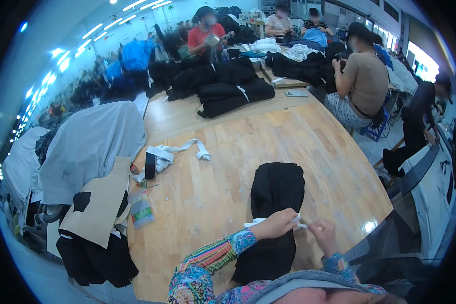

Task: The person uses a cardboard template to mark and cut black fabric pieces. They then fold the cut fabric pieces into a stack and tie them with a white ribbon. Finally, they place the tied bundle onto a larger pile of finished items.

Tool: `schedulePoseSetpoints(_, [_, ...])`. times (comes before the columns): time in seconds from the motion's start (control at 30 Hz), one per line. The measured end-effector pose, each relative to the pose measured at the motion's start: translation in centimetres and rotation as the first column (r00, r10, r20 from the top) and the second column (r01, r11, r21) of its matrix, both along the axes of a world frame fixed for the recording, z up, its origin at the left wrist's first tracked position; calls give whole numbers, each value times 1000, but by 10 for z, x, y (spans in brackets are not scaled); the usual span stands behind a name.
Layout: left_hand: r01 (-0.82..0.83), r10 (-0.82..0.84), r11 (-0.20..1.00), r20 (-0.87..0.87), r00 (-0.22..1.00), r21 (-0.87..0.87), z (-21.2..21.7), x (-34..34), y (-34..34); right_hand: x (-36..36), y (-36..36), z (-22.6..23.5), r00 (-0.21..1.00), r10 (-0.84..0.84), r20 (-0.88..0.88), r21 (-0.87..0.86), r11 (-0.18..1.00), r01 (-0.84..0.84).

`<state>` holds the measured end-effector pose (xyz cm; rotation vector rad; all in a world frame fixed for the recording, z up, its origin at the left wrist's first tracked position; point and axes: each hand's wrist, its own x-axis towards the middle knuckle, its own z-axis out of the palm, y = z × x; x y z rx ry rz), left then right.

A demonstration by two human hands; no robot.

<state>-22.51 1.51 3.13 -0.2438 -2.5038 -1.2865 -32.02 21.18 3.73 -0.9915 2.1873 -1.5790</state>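
A long folded bundle of black fabric lies on the wooden table in front of me. Around its middle runs a white cloth strip. My left hand rests across the bundle, its fingers closed on the strip near the right edge. Just to the right, my right hand pinches an end of the same strip, beside the bundle and over the table. The two hands are a short gap apart. Part of the strip is hidden under my left hand.
The wooden table carries loose white strips, a dark phone and a plastic packet at left. Tied black bundles lie at the far end. Cardboard patterns hang off the left edge. A seated person works at far right.
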Motion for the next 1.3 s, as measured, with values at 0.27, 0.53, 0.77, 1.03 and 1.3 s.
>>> schedulePoseSetpoints(0.27, [95,-96,966,-5,995,239,-4,1,-6,19,-125,120,44,491,-870,399,753,-524])
schedulePoseSetpoints(0.53, [-161,31,691,193,981,705,-20,31,-25,39,-117,74,904,232,-358,-417,827,-378])
schedulePoseSetpoints(0.77, [-111,-123,483,193,973,869,-11,20,-24,23,-60,-41,978,129,161,-209,973,-94])
schedulePoseSetpoints(1.03, [-65,-152,546,175,973,835,11,26,-28,8,-56,-14,943,331,40,-50,943,-329])
schedulePoseSetpoints(1.3, [0,-235,596,175,956,803,1,26,-37,14,-56,-8,949,302,-86,12,953,-302])
